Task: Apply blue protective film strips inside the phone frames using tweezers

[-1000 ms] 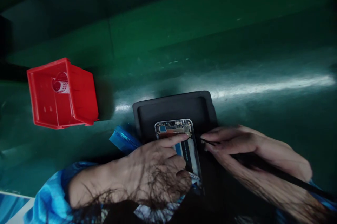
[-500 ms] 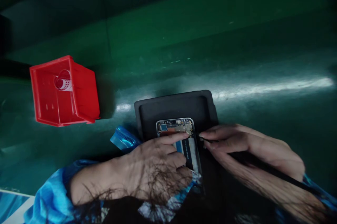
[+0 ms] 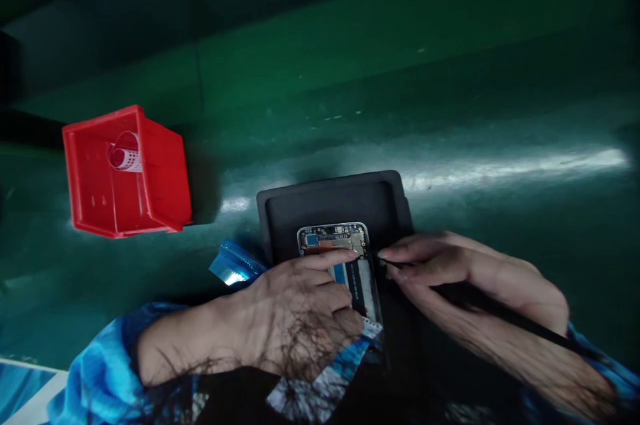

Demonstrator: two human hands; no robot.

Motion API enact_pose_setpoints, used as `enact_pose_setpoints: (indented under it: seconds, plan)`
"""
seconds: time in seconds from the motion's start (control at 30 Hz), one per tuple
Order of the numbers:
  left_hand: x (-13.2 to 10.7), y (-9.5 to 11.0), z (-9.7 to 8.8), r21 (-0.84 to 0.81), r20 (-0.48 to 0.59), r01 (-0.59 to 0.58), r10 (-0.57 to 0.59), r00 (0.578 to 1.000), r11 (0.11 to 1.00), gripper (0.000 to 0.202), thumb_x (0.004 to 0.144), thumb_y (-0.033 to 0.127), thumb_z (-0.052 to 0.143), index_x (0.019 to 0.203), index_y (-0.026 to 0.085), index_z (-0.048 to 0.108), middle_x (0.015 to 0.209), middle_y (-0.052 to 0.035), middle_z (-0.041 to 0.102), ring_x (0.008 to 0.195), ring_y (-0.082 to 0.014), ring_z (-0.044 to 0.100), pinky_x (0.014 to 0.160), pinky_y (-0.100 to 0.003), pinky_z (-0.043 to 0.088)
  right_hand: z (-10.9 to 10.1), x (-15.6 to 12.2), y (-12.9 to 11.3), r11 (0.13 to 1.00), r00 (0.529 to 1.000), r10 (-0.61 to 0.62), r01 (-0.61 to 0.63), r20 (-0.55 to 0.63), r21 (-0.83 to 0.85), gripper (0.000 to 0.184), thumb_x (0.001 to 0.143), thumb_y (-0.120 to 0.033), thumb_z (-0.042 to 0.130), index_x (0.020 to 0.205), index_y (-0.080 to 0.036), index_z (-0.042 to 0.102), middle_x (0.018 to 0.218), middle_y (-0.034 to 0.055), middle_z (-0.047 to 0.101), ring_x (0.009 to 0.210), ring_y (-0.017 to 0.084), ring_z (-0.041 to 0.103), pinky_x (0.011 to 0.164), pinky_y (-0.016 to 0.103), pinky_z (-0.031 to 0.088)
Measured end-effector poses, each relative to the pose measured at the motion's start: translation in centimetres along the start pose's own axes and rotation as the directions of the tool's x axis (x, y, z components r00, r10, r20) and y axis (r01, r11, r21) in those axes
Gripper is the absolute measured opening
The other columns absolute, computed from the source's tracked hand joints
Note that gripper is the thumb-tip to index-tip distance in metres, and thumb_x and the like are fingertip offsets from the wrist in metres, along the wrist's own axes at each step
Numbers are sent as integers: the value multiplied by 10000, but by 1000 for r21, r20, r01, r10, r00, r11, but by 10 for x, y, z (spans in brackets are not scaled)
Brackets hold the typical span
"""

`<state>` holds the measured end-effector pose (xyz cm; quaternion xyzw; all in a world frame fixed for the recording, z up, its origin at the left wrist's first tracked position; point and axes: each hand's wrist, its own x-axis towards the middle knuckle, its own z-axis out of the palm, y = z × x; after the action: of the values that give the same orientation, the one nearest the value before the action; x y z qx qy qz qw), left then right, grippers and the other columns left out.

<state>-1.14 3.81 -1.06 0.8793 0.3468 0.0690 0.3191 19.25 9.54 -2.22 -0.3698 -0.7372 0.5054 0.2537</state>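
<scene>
An opened smartphone with its circuit board and black battery bare lies in a black tray. Across it rests my left hand, index finger stretched out with its tip on the board's right side, the other fingers loosely bent over the battery. A blue and silver strip shows below that hand, by the phone's lower end. Just right of the phone, my right hand pinches a thin dark piece between thumb and fingers. Its kind is too dark to make out.
A red plastic bin stands at the left with a rolled white perforated piece inside. Shiny blue packaging lies against the tray's left side. The green work surface stretches behind the tray.
Both hands hold nearly the same pose over the phone, with the right wrist shifted slightly leftward. The view has moved a little, so the bin appears slightly further right.
</scene>
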Motion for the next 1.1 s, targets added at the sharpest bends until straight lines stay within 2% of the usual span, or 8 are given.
enact_pose_setpoints:
  seconds: [0.23,0.37,0.53,0.63,0.77,0.93,1.03,1.1]
  plan:
    - [1,-1,2,-9,-64,-6,5,998,1000,80,750,240,531,798,200,581,680,66,577,672,-70,527,1177,-276,119,-1,0,0,1000,1000,-28,28,8,5,134,750,-114,549,741,-246,572,834,21,643,823,113,632,718,170,509]
    - [-4,1,3,-66,-137,38,-47,989,997,55,742,225,550,772,203,590,719,66,602,647,-58,526,1160,-268,198,3,0,2,999,997,28,-25,-77,40,170,691,-85,617,678,-242,554,814,2,641,773,117,633,662,187,521]
    - [-9,7,5,-92,-308,184,-204,929,979,69,774,228,552,822,206,597,735,64,621,716,-57,574,1048,-239,364,-2,-6,-1,980,980,103,-70,-171,186,192,656,-79,643,684,-247,553,816,2,602,758,136,623,622,224,546]
    - [-12,10,8,-146,-368,239,-277,888,960,85,792,232,545,853,202,596,775,58,633,759,-49,581,993,-221,401,-7,-12,-9,973,993,39,-12,-111,231,206,655,-85,630,722,-266,558,807,-1,594,738,148,625,605,241,569]
    - [-16,12,14,-202,-409,249,-312,857,947,72,788,217,549,827,189,601,762,54,634,761,-49,580,975,-225,407,-7,-14,-20,974,1000,7,-12,23,226,113,767,-179,531,744,-282,569,744,4,628,712,147,639,597,231,559]
    - [-19,13,19,-86,-406,236,-250,879,968,93,777,202,550,848,196,610,770,57,643,683,-56,573,1005,-270,382,-3,-13,-16,992,996,-19,8,91,129,123,723,-145,589,721,-264,557,776,8,645,734,147,648,617,201,547]
    - [-20,12,21,-67,-398,218,-226,889,974,119,774,165,545,862,216,608,773,72,648,666,-52,574,996,-271,383,-2,-16,-13,992,987,-42,22,157,127,77,775,-203,536,752,-271,566,799,8,642,767,146,644,644,205,550]
    - [-21,11,22,-54,-407,213,-216,888,976,129,773,164,548,859,233,614,780,81,656,642,-50,568,980,-276,393,-1,-18,-12,998,990,-22,14,142,55,93,800,-238,505,800,-297,577,845,1,642,793,136,640,671,196,547]
